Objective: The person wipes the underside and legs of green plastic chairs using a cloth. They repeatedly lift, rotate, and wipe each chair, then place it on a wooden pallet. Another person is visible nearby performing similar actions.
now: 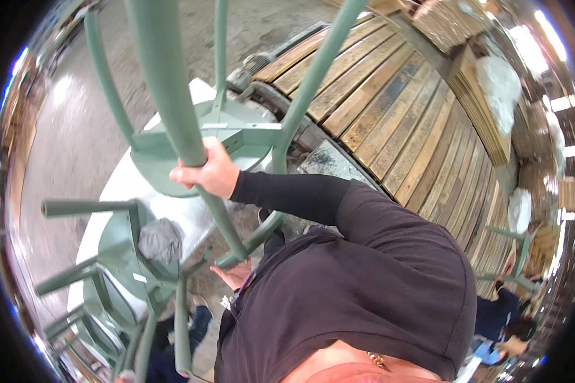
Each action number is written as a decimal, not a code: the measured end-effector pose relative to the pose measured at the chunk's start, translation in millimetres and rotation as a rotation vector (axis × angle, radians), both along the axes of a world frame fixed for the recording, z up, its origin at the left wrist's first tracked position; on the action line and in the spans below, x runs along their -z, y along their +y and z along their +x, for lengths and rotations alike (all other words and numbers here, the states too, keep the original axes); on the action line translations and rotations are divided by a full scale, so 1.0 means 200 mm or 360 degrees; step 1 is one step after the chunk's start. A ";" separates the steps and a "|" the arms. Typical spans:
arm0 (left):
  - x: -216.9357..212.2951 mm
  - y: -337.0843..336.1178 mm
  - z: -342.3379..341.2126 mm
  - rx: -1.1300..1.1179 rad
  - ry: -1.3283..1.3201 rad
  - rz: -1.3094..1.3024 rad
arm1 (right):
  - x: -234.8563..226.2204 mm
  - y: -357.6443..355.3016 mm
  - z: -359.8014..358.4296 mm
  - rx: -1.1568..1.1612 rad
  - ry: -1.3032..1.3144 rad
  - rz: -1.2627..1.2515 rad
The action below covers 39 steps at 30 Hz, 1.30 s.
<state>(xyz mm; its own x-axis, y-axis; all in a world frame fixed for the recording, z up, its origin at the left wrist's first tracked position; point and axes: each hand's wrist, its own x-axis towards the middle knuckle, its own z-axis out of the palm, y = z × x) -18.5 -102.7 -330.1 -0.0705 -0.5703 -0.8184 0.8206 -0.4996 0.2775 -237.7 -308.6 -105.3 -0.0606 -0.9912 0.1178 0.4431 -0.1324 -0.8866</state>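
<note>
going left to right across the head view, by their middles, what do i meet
Grey cloth → right hand, closed around a green chair leg → left hand → slatted wooden platform → white plastic-looking bundle.

Right arm (358, 207) stretched leftward across the front, black sleeve (287, 195) down to wrist (236, 185). Right hand (215, 172) bare, in a wrapped grip, fingers (184, 175) curled, back toward camera. Left hand (237, 275) lower, bare, close beside torso (338, 287), partly hidden; finger pose unclear.
</note>
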 end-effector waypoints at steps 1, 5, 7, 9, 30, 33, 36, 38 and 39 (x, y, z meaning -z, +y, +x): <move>0.01 -0.04 -0.02 -0.0182 0.0165 -0.0070 | -0.05 -0.02 0.00 -0.0020 -0.0078 -0.0029; -0.06 -0.13 0.00 -0.0473 -0.0224 -0.0171 | -0.21 -0.06 -0.13 0.0004 -0.0236 -0.0034; -0.12 -0.18 0.00 -0.0683 -0.0492 -0.0205 | -0.24 -0.11 -0.26 0.0086 -0.0316 -0.0020; -0.24 -0.25 0.00 -0.0769 -0.0785 -0.0270 | -0.29 -0.14 -0.43 0.0170 -0.0562 -0.0025; -2.89 -0.70 -1.96 0.0241 -0.1370 -0.2552 | -0.19 1.43 -2.49 0.0470 -0.1558 -0.0290; -3.13 -0.71 -2.39 0.0540 -0.1758 -0.3349 | -0.09 1.32 -2.45 0.0568 -0.1956 -0.0316; -3.05 -0.61 -2.90 0.0704 -0.2344 -0.3872 | 0.20 1.17 -2.63 0.0593 -0.2290 -0.0534; -2.96 -0.60 -3.16 0.0293 -0.2836 -0.3909 | 0.25 0.99 -2.65 0.0551 -0.2549 -0.0571; -2.91 -0.56 -3.26 0.0726 -0.2701 -0.3980 | 0.28 0.92 -2.69 0.0628 -0.2638 -0.0566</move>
